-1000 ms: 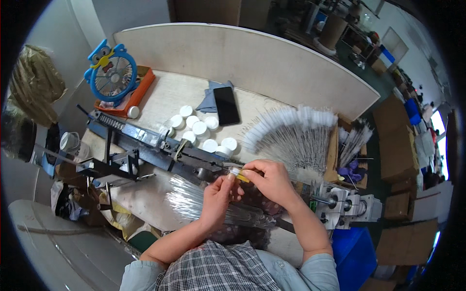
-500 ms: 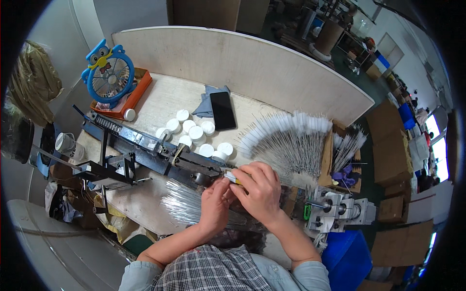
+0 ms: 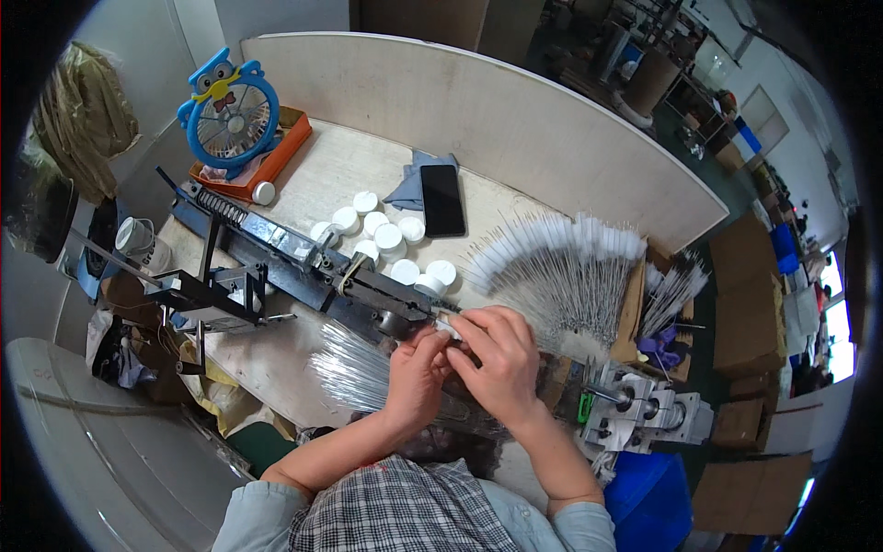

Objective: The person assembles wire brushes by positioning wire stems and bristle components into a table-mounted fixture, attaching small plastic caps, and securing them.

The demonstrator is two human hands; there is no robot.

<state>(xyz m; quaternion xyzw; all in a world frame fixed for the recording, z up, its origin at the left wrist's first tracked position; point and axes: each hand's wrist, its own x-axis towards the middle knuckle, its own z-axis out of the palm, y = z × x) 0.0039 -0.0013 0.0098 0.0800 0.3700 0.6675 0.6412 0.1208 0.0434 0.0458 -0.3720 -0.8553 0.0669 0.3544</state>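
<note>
My left hand and my right hand meet at the middle of the bench, fingertips pinched together on a small white cap. They work right beside the end of a long black metal machine that runs diagonally from the upper left. A bundle of thin clear rods lies under my left hand. A fan of rods with white tips spreads out just beyond my right hand.
Several white round caps sit behind the machine, with a black phone on a grey cloth. A blue owl-shaped fan stands on an orange tray at the back left. Grey metal motor blocks and a blue bin are at my right.
My two hands stay pinched together on the small white piece, shifting only slightly at the machine's end. The view has shifted a little.
</note>
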